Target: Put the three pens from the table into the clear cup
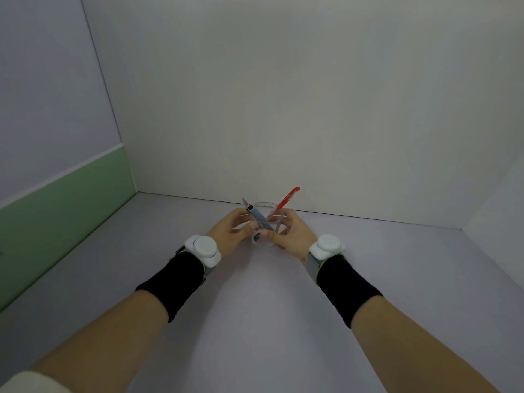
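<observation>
The clear cup stands on the pale table between my two hands, near the back wall. A red pen leans out of it to the upper right. A grey-blue pen slants out to the upper left, and a thin third pen tip shows just behind it. My left hand curls around the cup's left side. My right hand wraps its right side. Both hands touch the cup, and their fingers hide its lower part.
The pale table runs to a white back wall and a white side panel on the right. A green and lilac wall borders the left. White trackers and black bands sit on both wrists.
</observation>
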Demonstrator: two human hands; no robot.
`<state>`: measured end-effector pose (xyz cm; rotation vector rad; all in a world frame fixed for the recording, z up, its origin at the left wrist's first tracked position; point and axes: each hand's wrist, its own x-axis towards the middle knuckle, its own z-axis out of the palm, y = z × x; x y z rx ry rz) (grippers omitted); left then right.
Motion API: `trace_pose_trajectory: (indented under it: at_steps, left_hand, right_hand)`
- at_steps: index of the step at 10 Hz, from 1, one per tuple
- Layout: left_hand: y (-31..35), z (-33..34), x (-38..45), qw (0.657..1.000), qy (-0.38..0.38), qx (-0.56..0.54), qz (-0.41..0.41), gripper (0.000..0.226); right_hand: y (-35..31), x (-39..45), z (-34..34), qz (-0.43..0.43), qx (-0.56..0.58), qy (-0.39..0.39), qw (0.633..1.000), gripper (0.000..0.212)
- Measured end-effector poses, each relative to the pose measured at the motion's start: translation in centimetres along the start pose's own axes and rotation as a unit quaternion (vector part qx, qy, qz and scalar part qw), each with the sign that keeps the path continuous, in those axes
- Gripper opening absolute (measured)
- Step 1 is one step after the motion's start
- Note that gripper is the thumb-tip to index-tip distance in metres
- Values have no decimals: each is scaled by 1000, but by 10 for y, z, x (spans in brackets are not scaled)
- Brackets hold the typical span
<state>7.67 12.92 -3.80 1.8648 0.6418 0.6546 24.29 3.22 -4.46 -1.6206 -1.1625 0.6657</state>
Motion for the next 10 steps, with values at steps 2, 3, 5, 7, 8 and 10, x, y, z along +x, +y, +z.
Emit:
trace_pose_trajectory:
  at_steps: [2, 3, 5, 7, 8, 10]
  left_hand:
    - [-12, -5, 19, 1000, 15, 12, -8, 41]
    - [-13, -5, 24, 1000, 20, 17, -8, 43]
    - [-17, -4, 27, 1000, 17, 7, -6, 43]
    - [-17, -5, 27, 1000, 10, 29, 0, 42]
    - [-15, -5, 23, 998, 15, 52, -3, 47]
    - [-2, -5, 7, 998, 22, 26, -44, 56]
  right_hand:
    - [4, 22, 6, 6, 12, 9, 1000, 52]
    - [5, 28, 8, 8, 13, 7, 1000, 55]
    - [3, 34, 9, 11, 4, -4, 1000, 54]
    - [4, 36, 7, 14, -4, -7, 1000, 67]
    - [4, 33, 4, 23, -2, -12, 1000, 79]
    - [-3, 8, -10, 47, -12, -14, 999, 78]
